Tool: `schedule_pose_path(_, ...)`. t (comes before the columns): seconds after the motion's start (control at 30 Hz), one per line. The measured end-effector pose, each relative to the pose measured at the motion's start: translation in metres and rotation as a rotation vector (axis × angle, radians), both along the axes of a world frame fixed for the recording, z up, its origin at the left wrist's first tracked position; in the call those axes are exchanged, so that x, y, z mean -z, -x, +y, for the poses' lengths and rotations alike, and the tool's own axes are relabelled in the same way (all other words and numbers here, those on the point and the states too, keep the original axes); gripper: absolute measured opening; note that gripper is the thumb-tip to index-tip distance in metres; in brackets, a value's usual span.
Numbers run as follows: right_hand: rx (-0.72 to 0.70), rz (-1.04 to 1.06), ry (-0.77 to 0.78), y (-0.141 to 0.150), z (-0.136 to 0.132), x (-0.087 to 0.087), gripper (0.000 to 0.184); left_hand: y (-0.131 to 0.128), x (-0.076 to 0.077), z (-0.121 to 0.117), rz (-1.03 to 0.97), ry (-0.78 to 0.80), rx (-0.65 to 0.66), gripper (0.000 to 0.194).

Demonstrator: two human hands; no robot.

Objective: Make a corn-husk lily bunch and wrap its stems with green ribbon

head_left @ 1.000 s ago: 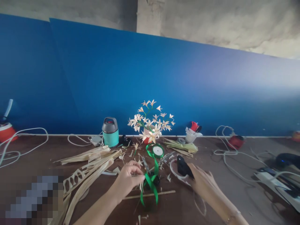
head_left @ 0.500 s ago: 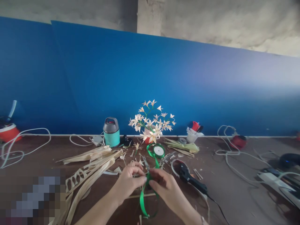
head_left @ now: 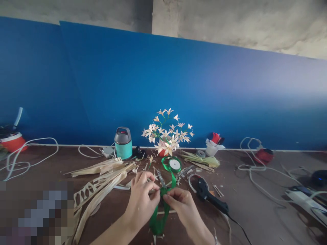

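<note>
Green ribbon (head_left: 158, 223) hangs in a loop beneath my two hands, near the front of the table. My left hand (head_left: 144, 194) pinches the ribbon from the left, thumb and fingers together. From the other side my right hand (head_left: 180, 200) grips it between thumb and forefinger; the fingertips of both hands nearly meet. A strip of the ribbon runs back to its spool (head_left: 175, 164). Scissors (head_left: 160, 178) lie just behind my fingers. To the right of my right hand rests a black glue gun (head_left: 208, 194). Whatever the ribbon wraps is hidden.
Pale dried husks (head_left: 107, 183) spread over the left side. A pot of cream husk flowers (head_left: 168, 136) stands at the back, with a turquoise canister (head_left: 123, 144) to its left. Green husks (head_left: 201, 159), a white cup (head_left: 212, 147), cables and a power strip (head_left: 304, 202) are on the right.
My right hand has let go of the glue gun, which now lies on the table, and has moved left to the ribbon. My left hand stays at the ribbon, its fingers shifted.
</note>
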State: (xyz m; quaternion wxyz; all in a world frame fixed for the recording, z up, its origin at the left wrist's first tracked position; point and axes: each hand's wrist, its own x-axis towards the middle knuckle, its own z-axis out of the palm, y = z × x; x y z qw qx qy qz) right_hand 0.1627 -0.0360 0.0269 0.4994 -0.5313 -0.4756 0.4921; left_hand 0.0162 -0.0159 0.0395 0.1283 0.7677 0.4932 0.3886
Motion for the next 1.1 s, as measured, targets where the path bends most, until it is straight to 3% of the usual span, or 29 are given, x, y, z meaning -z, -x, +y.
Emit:
schedule_pose_path(0.1, 0.002, 0.004, -0.011, 0.003, -0.001, 0.002, 0.034, 0.001, 0.0, -0.001, 0.07, -0.073, 0.015, 0.017)
schedule_pose_path(0.2, 0.0, -0.013, -0.006, 0.004, -0.001, 0.006, 0.034, 0.001, 0.001, -0.001, 0.071, -0.047, 0.014, 0.017)
schedule_pose_path(0.5, 0.015, -0.354, -0.179, 0.001, -0.008, 0.001, 0.019, 0.001, 0.004, 0.008, -0.163, 0.278, 0.128, 0.013)
schedule_pose_path(0.67, -0.009, -0.441, -0.203, -0.002, -0.009, 0.004, 0.013, 0.002, 0.0, 0.008, -0.152, 0.419, 0.124, 0.011)
schedule_pose_path(1.1, -0.022, -0.469, -0.249, -0.006, -0.009, 0.007, 0.013, 0.002, 0.007, 0.012, -0.205, 0.451, 0.149, 0.011)
